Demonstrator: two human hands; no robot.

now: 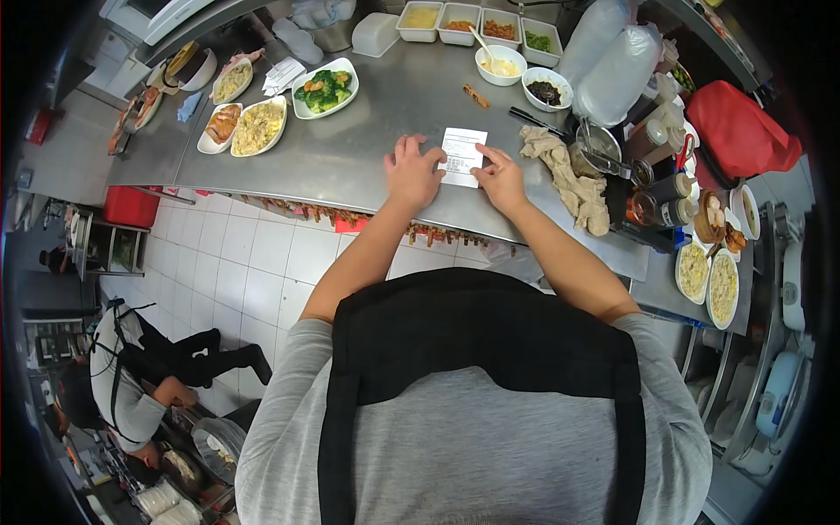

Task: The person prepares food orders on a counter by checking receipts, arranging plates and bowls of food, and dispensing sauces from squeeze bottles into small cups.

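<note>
A printed white paper slip (461, 157) lies on the steel counter (350, 149) between my two hands. My left hand (413, 175) rests on the counter at the slip's left edge, its fingers apart, the thumb side touching the paper. At the right edge, my right hand (501, 179) pinches the slip between thumb and forefinger. Beyond the hands lies a small brown clip-like object (476, 96). To the right are a crumpled beige cloth (569, 179) and a black-handled utensil (535, 121).
Plates of food, including broccoli (325, 90) and fried rice (259, 128), stand at the left. Bowls (501, 64) and ingredient tubs (500, 28) line the back. Bottles (647, 140) and a red bag (739, 131) are right. A co-worker (131, 376) bends over at lower left.
</note>
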